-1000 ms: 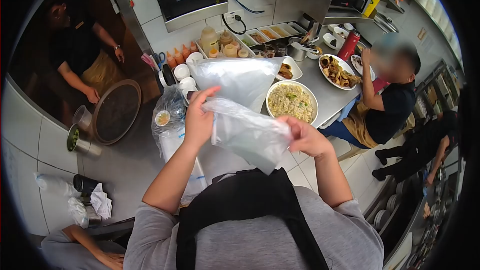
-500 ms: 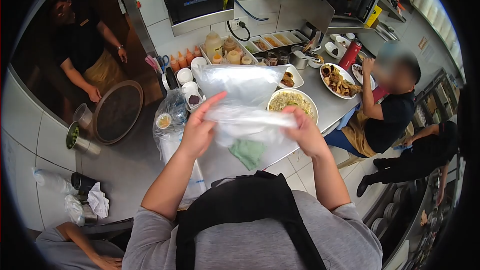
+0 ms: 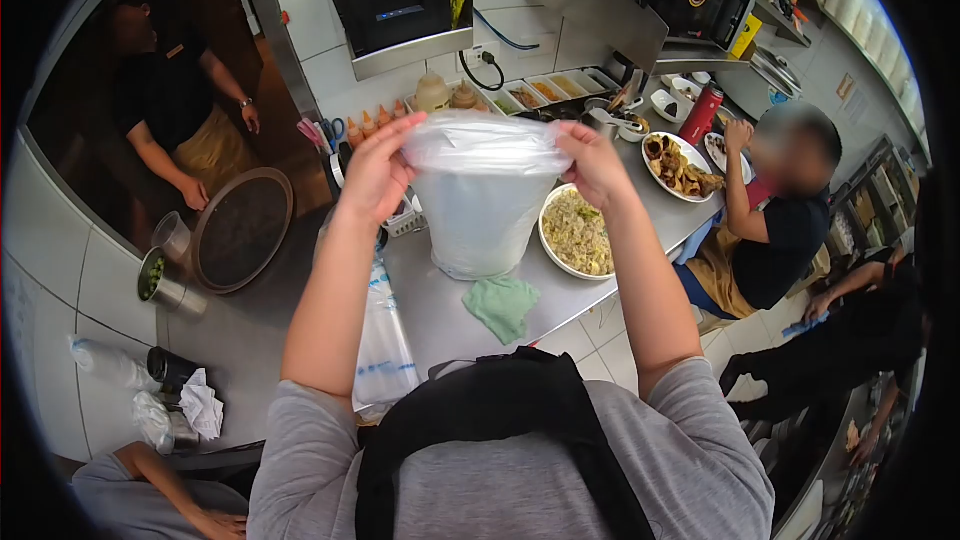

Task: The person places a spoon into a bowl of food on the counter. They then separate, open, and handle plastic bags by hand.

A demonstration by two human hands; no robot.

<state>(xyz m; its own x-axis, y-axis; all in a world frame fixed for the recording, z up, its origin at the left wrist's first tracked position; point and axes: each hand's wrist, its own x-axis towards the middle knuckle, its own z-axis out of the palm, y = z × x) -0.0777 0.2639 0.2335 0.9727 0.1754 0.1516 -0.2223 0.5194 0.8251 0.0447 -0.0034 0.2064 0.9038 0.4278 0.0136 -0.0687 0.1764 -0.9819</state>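
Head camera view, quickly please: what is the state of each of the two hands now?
Left hand: closed on the left edge of the clear, crumpled plastic bag.
Right hand: closed on the right edge of the same bag.

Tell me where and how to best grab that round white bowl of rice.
I'd grip the round white bowl under its outer rim, coming in low from two opposite sides: it's wide and open, and rice fills it nearly edge to edge, leaving little clean inner wall.
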